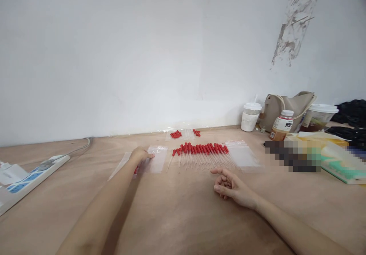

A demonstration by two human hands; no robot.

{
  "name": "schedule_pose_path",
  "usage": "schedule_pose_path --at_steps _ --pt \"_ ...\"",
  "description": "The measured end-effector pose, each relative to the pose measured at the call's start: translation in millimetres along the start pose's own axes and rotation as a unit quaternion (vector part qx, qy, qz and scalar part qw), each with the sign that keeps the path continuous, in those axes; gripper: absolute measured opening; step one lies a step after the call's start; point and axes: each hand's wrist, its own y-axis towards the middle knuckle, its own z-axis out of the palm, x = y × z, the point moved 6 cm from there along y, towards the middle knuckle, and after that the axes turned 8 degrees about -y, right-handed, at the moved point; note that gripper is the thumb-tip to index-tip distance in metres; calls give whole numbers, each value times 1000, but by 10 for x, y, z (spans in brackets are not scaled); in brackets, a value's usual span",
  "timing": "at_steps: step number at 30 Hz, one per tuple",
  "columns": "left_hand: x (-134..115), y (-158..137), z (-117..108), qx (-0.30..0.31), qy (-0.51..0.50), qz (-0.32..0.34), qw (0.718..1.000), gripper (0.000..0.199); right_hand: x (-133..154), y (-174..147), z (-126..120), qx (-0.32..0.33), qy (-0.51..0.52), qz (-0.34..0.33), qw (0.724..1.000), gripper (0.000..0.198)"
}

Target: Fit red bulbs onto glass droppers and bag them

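Note:
A row of thin clear droppers with red bulbs (204, 148) lies across the middle of the table, the bulbs facing the wall. On the left, my left hand (139, 155) is over a clear zip bag (159, 160), its fingers together at the bag's upper part; most of them are hidden. Something red (136, 169) shows beneath that hand, by another clear bag (121, 164). My right hand (233, 188) hovers in front of the row's right end, fingers loosely curled and apart, holding nothing. Another flat zip bag (243, 155) lies right of the droppers.
Near the wall, more red bulbs (176, 134) lie on clear plastic. A power strip (31, 178) is at left. At right stand a lidded cup (250, 117), a bottle (281, 126), a beige bag (291, 106), a larger cup (317, 117) and a green-and-white packet (345, 165).

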Motion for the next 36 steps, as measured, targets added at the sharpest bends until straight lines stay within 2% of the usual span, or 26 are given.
schedule_pose_path --at_steps 4,7,9,10,11,12,13,15,16,17,18,20,22,25,28,30,32,33,36 --pt "-68 -30 -74 0 23 -2 1000 20 -11 13 -3 3 -5 -6 1000 51" --pt "-284 -198 -315 -53 21 54 997 17 -19 14 -3 5 -9 -8 1000 50" --pt "-460 -450 -490 -110 18 104 988 14 -18 14 -2 5 -12 -11 1000 50" --pt "-552 -631 -544 -139 17 141 980 12 -17 14 -1 4 -13 -11 1000 50" --pt "-690 -873 -561 -171 19 233 957 11 -17 14 -2 3 -13 -11 1000 50" --pt "-791 -1129 -497 -164 25 310 936 10 -17 15 -3 1 -14 -10 1000 50" --pt "-850 -1377 -363 -125 35 365 922 11 -17 16 -4 0 -14 -10 1000 51" --pt "-846 -1801 9 2 72 404 912 13 -18 17 -9 -4 -17 -10 1000 51" --pt "-808 -1977 202 77 93 408 905 19 -19 17 -13 -7 -18 -10 1000 51" --pt "-768 -2135 368 153 111 420 888 34 -20 15 -16 -9 -20 -10 1000 51" --pt "-721 -2237 465 201 121 417 878 45 -22 12 -18 -10 -20 -11 1000 51" --pt "-638 -2277 467 222 122 386 887 54 -25 0 -17 -10 -21 -13 1000 49" --pt "-568 -2228 361 224 129 365 894 52 -31 -11 -16 -8 -26 -17 999 46" --pt "-469 -2215 282 275 166 383 866 50 -60 13 -15 -6 -58 -4 998 38" --pt "-454 -2273 354 313 177 412 837 52 -53 154 -38 -24 -146 28 989 27" --pt "-540 -2317 452 320 161 436 826 54 69 333 -84 -73 -244 11 967 18" --pt "-670 -2353 553 325 136 460 815 54 266 560 -130 -145 -351 -21 925 12" --pt "-733 -2366 594 326 124 469 811 54 347 684 -153 -181 -393 -15 901 12" --pt "-837 -2380 654 316 95 482 812 53 499 1076 -162 -232 -420 13 877 20"
